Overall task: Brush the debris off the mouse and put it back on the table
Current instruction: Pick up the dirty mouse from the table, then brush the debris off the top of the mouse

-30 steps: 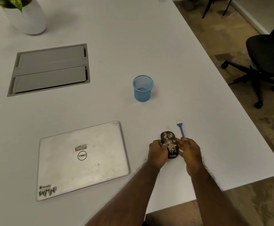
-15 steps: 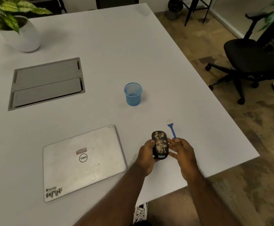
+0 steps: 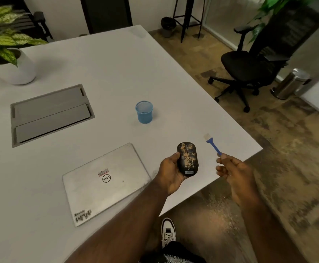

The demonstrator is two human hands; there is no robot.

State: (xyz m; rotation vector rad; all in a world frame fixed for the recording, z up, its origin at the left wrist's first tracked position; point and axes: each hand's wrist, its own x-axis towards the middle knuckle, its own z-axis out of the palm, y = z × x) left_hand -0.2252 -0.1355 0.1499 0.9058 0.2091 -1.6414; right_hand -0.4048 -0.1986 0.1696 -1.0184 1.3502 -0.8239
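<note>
While there's only the head view to go on, it shows plenty. So the left hand (image 3: 171,172) has its fingers and thumb curled round the black oval computer mouse (image 3: 187,159), holding it up off the white table (image 3: 107,73) near the front edge, top face up. Tan crumbly debris (image 3: 188,155) is all over the upper shell, so nothing looks brushed off yet.

Just right of that hand, the right hand (image 3: 234,174) is reaching for the small blue plastic brush with pale bristles (image 3: 212,144). Its fingertips (image 3: 223,156) sit right at the near end of the handle, fingers loosely curled. Honestly I can't tell if it's pinching the handle already or only touching it. The brush looks like it's lying flat on the table, bristles pointing away from the hand.

My read: this is the pick-up-the-tool step, with the cleaning itself not started. Next move needs a proper pinch on that thin handle, then lifting it over to the mouse and sweeping the bristles across the shell. Tilting the mouse away would help the crumbs fall clear.

Further out beyond the left hand there's a blue mesh cup (image 3: 144,112), and off to its left a closed silver laptop (image 3: 105,182).
</note>
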